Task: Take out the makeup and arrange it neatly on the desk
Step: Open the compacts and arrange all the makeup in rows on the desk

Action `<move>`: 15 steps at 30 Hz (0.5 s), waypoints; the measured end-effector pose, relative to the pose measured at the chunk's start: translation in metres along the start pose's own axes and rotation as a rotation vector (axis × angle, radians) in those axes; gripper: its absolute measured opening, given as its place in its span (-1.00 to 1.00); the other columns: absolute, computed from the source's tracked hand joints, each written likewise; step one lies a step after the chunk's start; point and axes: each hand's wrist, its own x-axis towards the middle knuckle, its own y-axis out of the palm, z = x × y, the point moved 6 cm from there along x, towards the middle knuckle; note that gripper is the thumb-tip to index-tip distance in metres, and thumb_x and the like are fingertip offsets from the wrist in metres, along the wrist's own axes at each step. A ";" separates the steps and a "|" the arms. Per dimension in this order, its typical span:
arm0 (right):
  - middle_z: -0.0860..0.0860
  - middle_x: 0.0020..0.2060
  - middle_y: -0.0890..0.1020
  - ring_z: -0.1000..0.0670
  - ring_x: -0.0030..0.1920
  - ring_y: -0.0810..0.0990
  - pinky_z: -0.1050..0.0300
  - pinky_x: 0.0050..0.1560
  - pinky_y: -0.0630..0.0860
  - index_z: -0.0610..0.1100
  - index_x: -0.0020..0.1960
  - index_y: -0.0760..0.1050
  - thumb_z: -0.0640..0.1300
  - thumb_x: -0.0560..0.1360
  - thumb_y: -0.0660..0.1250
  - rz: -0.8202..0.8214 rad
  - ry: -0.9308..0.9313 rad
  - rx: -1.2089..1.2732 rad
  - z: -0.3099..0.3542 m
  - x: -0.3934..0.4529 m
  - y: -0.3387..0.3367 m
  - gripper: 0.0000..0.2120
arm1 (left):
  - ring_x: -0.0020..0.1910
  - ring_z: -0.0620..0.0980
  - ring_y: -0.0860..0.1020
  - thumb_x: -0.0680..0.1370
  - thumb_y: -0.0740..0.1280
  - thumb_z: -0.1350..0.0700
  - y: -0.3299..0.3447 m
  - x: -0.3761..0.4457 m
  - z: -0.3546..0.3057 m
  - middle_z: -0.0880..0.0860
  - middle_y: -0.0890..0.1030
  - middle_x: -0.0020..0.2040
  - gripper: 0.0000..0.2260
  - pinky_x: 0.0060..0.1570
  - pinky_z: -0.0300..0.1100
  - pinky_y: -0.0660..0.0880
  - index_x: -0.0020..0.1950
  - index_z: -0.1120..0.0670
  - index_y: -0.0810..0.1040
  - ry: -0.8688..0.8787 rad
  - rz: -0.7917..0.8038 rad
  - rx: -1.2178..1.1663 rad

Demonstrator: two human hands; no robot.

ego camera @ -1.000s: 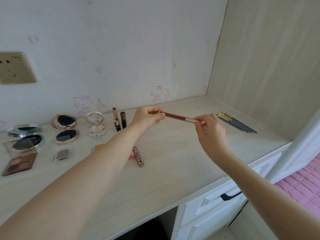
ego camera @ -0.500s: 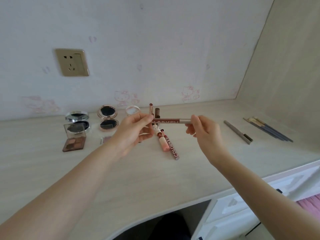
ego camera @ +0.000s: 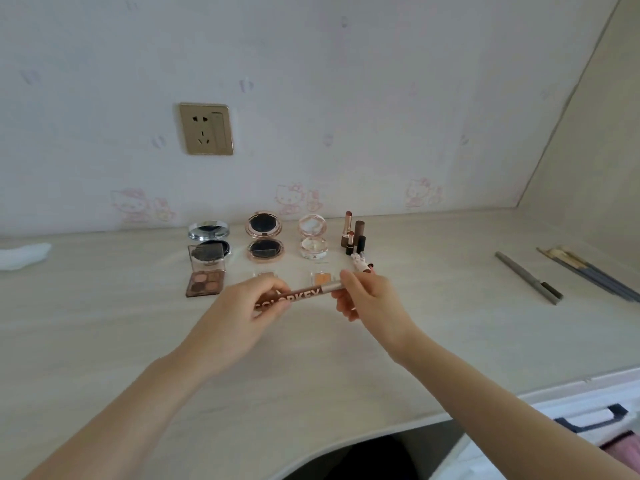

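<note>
Both hands hold a brown makeup tube (ego camera: 304, 294) with white lettering level above the desk (ego camera: 311, 368). My left hand (ego camera: 242, 317) grips its left end and my right hand (ego camera: 367, 299) pinches its silver right end. Behind them stand open compacts: a silver one (ego camera: 209, 241), a rose-gold one (ego camera: 264, 241) and a clear one (ego camera: 313, 239). An eyeshadow palette (ego camera: 205, 280) lies at the left. Upright lipsticks (ego camera: 353, 233) stand at the right of the row. A small orange pan (ego camera: 322, 278) lies behind the tube.
A grey pencil (ego camera: 528, 277) and several brushes (ego camera: 588, 274) lie at the desk's right. A white cloth (ego camera: 24, 256) lies far left. A wall socket (ego camera: 206, 129) sits above the row. A side panel closes the right end; white drawers (ego camera: 571, 424) sit below.
The view has swung left and the hands carried the tube from the right side toward the row of compacts, lowering it nearer the desk. Both hands kept their hold.
</note>
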 end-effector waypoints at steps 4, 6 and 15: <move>0.05 -0.45 0.56 0.09 -0.39 0.47 0.25 -0.37 0.42 -0.26 -0.18 0.55 -0.07 0.62 0.15 0.018 -0.008 0.011 -0.004 0.001 0.023 -0.64 | -0.05 -0.16 0.54 0.55 0.32 0.16 -0.003 -0.011 -0.001 -0.17 0.56 -0.03 -0.82 -0.05 -0.17 0.49 0.13 -0.04 0.53 0.138 -0.061 0.209; 0.06 -0.43 0.55 0.09 -0.38 0.47 0.27 -0.36 0.43 -0.33 -0.13 0.51 -0.11 0.62 0.14 0.058 -0.007 0.033 -0.005 0.002 0.032 -0.67 | -0.05 -0.04 0.53 0.53 0.32 0.26 -0.002 -0.014 -0.004 -0.10 0.57 -0.01 -0.75 -0.05 -0.12 0.48 0.17 0.03 0.53 0.186 -0.096 0.306; 0.13 -0.41 0.50 0.04 -0.29 0.41 0.11 -0.21 0.37 -0.17 -0.15 0.56 -0.22 0.59 0.18 0.092 -0.138 0.007 -0.008 -0.001 0.040 -0.77 | -0.14 0.08 0.59 0.50 0.38 0.20 0.014 -0.022 -0.006 0.00 0.59 -0.09 -0.81 0.23 0.16 0.43 0.10 0.10 0.58 0.251 -0.164 0.636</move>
